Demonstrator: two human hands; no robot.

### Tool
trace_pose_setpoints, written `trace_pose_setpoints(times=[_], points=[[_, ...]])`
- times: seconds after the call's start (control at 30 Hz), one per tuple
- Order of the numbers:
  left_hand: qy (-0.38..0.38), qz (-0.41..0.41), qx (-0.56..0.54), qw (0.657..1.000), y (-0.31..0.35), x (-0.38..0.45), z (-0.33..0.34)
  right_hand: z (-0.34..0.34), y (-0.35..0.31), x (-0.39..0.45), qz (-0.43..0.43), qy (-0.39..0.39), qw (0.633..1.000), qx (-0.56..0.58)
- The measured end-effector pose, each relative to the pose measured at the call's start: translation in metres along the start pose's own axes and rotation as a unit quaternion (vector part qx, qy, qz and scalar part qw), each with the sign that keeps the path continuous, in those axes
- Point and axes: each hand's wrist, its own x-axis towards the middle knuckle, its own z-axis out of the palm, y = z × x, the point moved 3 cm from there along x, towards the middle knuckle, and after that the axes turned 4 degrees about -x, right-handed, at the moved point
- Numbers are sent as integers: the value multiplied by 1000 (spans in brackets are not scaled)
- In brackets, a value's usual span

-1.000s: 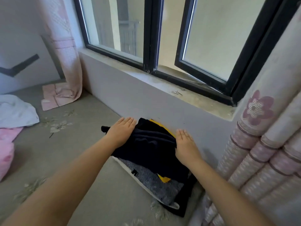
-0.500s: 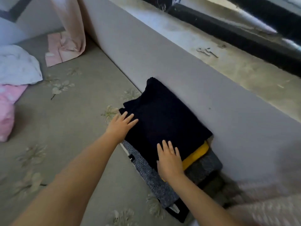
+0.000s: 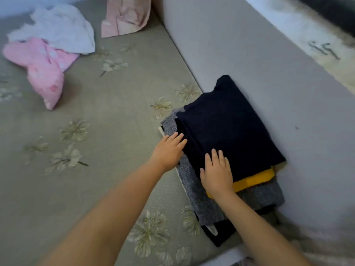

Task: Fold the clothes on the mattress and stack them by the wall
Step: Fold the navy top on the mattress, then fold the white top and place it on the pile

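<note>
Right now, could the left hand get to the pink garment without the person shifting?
Probably not: the left hand rests at the stack's edge, and the pink garment lies far across bare mattress; nothing blocks it, only distance.

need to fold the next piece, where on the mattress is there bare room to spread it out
The widest bare stretch of mattress lies between the pink garment and the folded stack, running toward the camera past the left hand. The far left corner is crowded with the white cloth and the pink one. The stack and right hand fill the strip by the wall.

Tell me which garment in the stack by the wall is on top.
The dark navy garment; it lies over the yellow one and the grey knit, with both hands on it.
</note>
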Motion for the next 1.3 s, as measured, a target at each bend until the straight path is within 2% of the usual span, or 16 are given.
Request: trace_pose_setpoints(times=[0.13,0.27,0.37,0.6,0.77,0.93,1.1,1.3], points=[[67,-110,-19,991,-52,-86,-19,-40,-74,0,-94,34,995,-14],[134,-255,-23,957,-111,-217,-26,-76,-198,-34,-281,85,956,6],[168,-358,-36,918,-137,-336,-21,-86,-298,-96,-407,101,908,8],[201,-574,-64,792,-123,-633,66,-37,-475,-318,-584,106,805,14],[184,-683,-98,700,-92,-794,138,20,-556,-448,-657,49,752,1],[184,-749,-116,626,-89,-900,183,63,-630,-521,-702,36,709,-57],[192,-783,-129,578,-128,-980,215,99,-713,-563,-728,20,677,-101],[184,-808,-148,540,-227,-1070,241,130,-860,-581,-738,9,666,-111]])
